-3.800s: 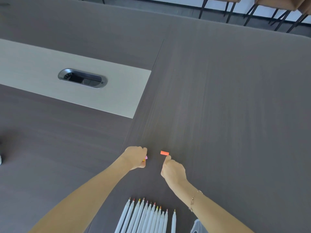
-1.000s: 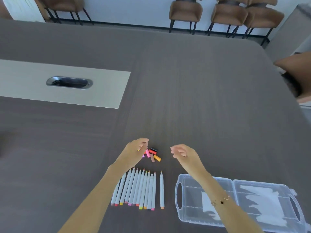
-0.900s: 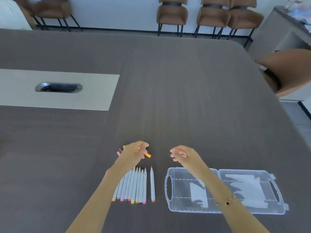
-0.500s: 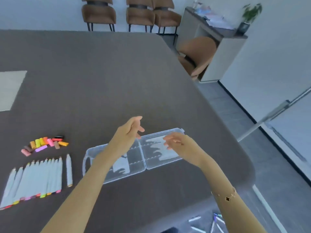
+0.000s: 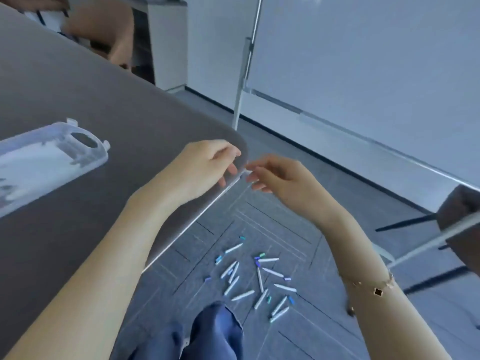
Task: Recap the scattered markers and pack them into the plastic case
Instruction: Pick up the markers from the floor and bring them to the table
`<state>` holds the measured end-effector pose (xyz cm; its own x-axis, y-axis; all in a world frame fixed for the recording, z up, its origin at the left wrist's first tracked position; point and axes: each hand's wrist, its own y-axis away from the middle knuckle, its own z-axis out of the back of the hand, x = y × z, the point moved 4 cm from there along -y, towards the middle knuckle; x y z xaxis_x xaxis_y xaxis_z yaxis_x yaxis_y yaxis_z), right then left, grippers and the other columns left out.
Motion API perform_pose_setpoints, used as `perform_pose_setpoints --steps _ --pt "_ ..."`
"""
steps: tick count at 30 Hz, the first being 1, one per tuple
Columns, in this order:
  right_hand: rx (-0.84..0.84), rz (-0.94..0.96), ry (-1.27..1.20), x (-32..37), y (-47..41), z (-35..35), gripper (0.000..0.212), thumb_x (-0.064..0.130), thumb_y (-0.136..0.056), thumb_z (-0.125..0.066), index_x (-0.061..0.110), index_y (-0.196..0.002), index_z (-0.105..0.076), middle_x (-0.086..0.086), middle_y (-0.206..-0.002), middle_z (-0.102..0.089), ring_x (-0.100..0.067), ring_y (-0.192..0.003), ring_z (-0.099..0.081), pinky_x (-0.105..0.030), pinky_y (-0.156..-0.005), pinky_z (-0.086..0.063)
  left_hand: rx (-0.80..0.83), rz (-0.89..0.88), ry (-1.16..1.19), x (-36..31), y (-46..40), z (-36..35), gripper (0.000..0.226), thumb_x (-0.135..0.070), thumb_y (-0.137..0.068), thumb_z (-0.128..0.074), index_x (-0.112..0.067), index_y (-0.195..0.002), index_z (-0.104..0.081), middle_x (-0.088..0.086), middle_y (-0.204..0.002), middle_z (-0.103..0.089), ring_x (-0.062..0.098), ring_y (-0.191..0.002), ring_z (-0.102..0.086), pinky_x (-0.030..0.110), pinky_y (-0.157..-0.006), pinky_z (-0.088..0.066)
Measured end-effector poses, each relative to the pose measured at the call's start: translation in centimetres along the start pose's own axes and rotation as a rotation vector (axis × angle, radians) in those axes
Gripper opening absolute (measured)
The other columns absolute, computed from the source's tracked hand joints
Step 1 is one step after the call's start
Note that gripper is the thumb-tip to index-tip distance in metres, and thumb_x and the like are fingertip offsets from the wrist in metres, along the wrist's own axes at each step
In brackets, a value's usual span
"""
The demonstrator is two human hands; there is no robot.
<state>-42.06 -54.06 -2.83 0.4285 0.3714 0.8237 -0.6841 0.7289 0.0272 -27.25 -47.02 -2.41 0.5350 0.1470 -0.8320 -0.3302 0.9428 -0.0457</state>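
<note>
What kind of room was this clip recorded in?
Most likely an office meeting room. A large dark conference-style table fills the left, a whiteboard on a metal stand stands by the wall, and a brown upholstered chair sits at the far side. The floor is grey carpet tile.

case on table, markers on floor

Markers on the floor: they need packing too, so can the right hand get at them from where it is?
Probably not: the right hand hovers at table-edge height, with the markers far below on the floor; nothing blocks them.
</note>
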Motion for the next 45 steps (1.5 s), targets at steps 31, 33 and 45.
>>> perform_pose_setpoints --steps 31,33,45 --pt "0.048 -0.935 -0.031 -63.1 5.0 -14.4 0.019 0.02 -0.097 -0.042 0.019 -0.093 -0.061 0.002 -0.094 -0.065 -0.015 -0.08 -0.062 -0.019 -0.054 -0.041 0.46 0.604 -0.096 43.8 -11.3 -42.9 0.022 -0.019 -0.098 -0.04 -0.021 -0.103 -0.061 -0.002 -0.091 -0.068 0.018 -0.076 -0.065 0.035 -0.077 -0.051" --pt "0.112 -0.96 0.046 -66.5 6.4 -16.4 0.018 0.019 -0.098 -0.041 0.021 -0.101 -0.059 0.005 -0.089 -0.06 -0.007 -0.076 -0.057 -0.014 -0.055 -0.038 0.487 0.616 -0.137 47.4 -10.1 -45.3 0.021 -0.019 -0.098 -0.041 -0.021 -0.102 -0.062 -0.002 -0.09 -0.068 0.015 -0.076 -0.065 0.036 -0.077 -0.051" --pt "-0.055 -1.288 0.121 -77.3 9.3 -20.9 0.04 0.018 -0.095 -0.049 0.011 -0.057 -0.041 -0.007 -0.057 -0.049 -0.013 -0.042 -0.031 -0.018 -0.043 -0.027 0.325 0.562 -0.281 55.3 -7.2 -53.9 0.024 -0.02 -0.087 -0.066 -0.007 -0.107 -0.064 0.006 -0.094 -0.067 0.016 -0.077 -0.06 0.022 -0.067 -0.044"
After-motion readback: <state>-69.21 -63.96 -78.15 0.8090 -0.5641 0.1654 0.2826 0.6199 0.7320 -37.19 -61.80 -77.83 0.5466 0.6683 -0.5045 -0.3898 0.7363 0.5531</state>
